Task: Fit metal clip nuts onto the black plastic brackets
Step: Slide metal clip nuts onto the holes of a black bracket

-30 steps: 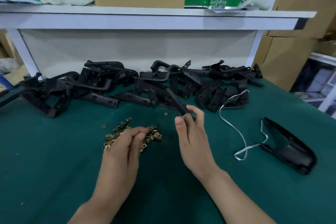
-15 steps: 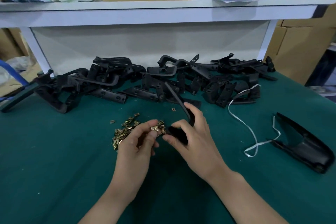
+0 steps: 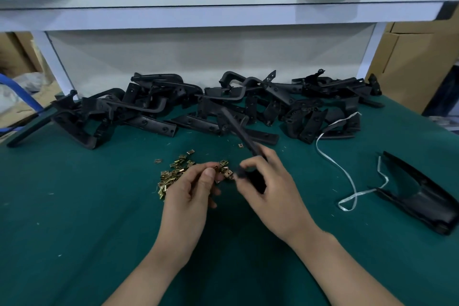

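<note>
My right hand (image 3: 270, 189) grips a long black plastic bracket (image 3: 238, 131) by its near end; the bracket slants up and away toward the pile. My left hand (image 3: 191, 191) pinches a small brass-coloured clip nut (image 3: 224, 171) between thumb and fingertips, right beside the bracket's near end. Whether the nut touches the bracket I cannot tell. A loose heap of clip nuts (image 3: 173, 174) lies on the green mat just left of my left hand. A big pile of black brackets (image 3: 223, 107) runs along the back of the mat.
A separate large black plastic part (image 3: 422, 196) lies at the right, with a white strap (image 3: 345, 174) curling beside it. A white shelf (image 3: 223, 7) overhangs the back, carrying a cardboard box, a cloth and a water bottle. Cardboard cartons (image 3: 417, 45) stand at the right.
My left hand lifted a clip nut from the heap and brought it toward the bracket. My right hand pulled the bracket nearer and lower, so both hands now meet.
</note>
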Motion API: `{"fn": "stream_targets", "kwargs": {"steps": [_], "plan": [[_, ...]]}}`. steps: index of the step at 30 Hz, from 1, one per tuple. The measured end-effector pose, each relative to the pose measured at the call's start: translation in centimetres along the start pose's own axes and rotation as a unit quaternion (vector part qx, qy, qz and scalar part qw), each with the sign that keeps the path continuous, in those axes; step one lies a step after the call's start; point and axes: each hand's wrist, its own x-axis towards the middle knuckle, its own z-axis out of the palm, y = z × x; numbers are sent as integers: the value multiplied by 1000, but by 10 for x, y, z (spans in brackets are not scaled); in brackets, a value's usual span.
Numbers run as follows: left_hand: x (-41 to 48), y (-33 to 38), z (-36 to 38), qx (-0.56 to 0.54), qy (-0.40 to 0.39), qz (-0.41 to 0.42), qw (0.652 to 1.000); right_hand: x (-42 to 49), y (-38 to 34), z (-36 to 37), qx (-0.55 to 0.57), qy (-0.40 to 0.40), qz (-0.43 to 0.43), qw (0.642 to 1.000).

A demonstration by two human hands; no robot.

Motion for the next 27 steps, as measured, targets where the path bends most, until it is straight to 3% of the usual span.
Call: {"fn": "stream_targets", "kwargs": {"steps": [2,5,7,10,20,27], "plan": [[0,0,0,2,0,-3,1000,2,-6,-1,167,45,60,983],[0,0,0,0,0,-2,1000,9,-6,-5,443,50,209,870],[1,-1,0,-5,7,0,1000,13,-5,-9,516,36,294,804],[2,-1,0,-19,21,-5,1000,14,-3,-13,578,11,333,745],[1,1,-1,-39,27,-2,999,13,-4,-14,598,-123,335,718],[2,2,-2,-35,59,16,998,12,6,-14,607,-151,339,703]]}}
